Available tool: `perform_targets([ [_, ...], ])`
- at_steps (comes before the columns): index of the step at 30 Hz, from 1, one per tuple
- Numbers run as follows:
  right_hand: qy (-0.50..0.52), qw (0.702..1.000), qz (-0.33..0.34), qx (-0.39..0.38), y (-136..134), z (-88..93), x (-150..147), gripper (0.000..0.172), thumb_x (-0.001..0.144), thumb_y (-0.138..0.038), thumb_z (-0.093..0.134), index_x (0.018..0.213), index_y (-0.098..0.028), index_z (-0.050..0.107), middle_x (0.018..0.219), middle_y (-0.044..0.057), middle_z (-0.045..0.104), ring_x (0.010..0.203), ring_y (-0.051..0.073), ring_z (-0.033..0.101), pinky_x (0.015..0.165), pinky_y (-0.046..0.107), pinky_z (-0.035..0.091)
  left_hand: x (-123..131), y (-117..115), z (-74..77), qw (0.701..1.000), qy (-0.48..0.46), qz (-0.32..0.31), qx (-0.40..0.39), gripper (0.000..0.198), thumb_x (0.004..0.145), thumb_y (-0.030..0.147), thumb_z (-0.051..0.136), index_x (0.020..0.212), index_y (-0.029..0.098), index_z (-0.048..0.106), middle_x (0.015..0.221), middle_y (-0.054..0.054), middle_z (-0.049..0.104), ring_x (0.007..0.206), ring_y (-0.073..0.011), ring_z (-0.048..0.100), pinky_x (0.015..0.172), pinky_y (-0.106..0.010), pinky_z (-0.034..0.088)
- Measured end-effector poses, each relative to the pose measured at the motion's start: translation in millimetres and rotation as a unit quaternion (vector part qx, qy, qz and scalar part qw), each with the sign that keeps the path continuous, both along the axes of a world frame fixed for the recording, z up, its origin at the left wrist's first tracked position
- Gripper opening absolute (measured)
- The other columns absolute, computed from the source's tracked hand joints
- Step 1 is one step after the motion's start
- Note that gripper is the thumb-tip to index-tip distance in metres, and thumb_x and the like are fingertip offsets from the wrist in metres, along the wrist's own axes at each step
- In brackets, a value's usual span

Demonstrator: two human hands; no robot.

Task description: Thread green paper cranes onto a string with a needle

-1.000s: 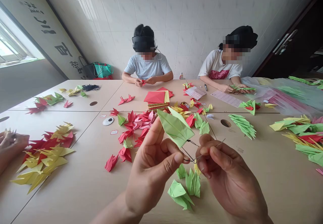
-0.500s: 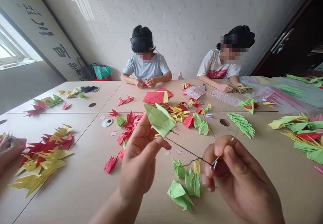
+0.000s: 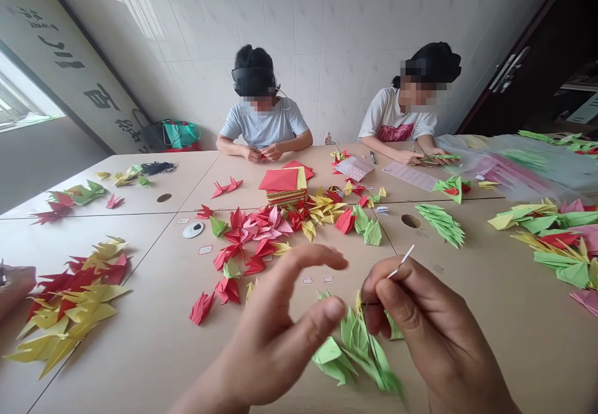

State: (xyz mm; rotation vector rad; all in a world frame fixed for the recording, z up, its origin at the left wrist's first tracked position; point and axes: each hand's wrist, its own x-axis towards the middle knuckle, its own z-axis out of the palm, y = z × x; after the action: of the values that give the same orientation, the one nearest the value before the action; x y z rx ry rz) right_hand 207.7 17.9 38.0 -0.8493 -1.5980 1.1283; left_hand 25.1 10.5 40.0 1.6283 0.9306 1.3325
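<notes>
Released since 0.5 s ago, the green paper crane has been let down from the left hand, whose grip is now spread open and empty. The needle is pinched in the right hand, tip slanting up and right. The crane hangs just below that pinch, over the table.

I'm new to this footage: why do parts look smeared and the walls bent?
Head view: the left hand and the green paper cranes below the right hand are motion-blurred; the wide lens bows the tiled wall; window daylight glares at left; faces are deliberately pixelated.
</notes>
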Motion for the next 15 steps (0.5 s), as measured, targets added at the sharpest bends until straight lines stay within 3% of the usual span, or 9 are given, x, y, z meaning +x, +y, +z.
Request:
perform_targets([
  [2,-0.019,1.000,-0.005,0.011,1,-2.1,1,0.019,0.099,-0.031,0.046,0.084,-0.024,0.056,0.064,-0.003,0.055,0.056,0.011,0.051,0.051,0.019,0.045,4,2,-3.4,0.993,0.021,-0.101,-0.061,0.026,0.088,0.028,0.065,0.114,0.024,0.060,0.108,-0.006,0.066,0.108,-0.0237,0.057,0.092,-0.035,0.045],
  [5,-0.036,0.999,-0.005,0.040,2,-1.0,1,0.017,0.099,-0.028,0.046,0.085,-0.025,0.057,0.065,-0.004,0.055,0.054,0.009,0.050,0.049,0.018,0.044,10,7,-6.7,0.981,-0.017,-0.166,-0.103,0.022,0.087,0.027,0.067,0.105,0.021,0.058,0.098,-0.006,0.065,0.097,-0.0201,0.058,0.088,-0.034,0.047],
  [9,-0.059,0.994,-0.025,0.087,2,2.6,-1,0.015,0.096,-0.025,0.051,0.085,-0.024,0.061,0.065,-0.003,0.057,0.052,0.009,0.051,0.047,0.018,0.044,13,7,-8.0,0.964,-0.092,-0.188,-0.162,0.020,0.086,0.029,0.068,0.096,0.019,0.056,0.087,-0.003,0.059,0.079,-0.0138,0.054,0.073,-0.028,0.047],
  [15,-0.042,0.990,-0.062,0.118,4,1.7,-3,0.012,0.094,-0.024,0.054,0.089,-0.026,0.065,0.066,-0.003,0.061,0.047,0.009,0.050,0.043,0.018,0.044,10,6,-8.2,0.958,-0.076,-0.159,-0.224,0.019,0.086,0.034,0.068,0.092,0.018,0.058,0.078,0.000,0.056,0.066,-0.0099,0.045,0.059,-0.023,0.037],
])
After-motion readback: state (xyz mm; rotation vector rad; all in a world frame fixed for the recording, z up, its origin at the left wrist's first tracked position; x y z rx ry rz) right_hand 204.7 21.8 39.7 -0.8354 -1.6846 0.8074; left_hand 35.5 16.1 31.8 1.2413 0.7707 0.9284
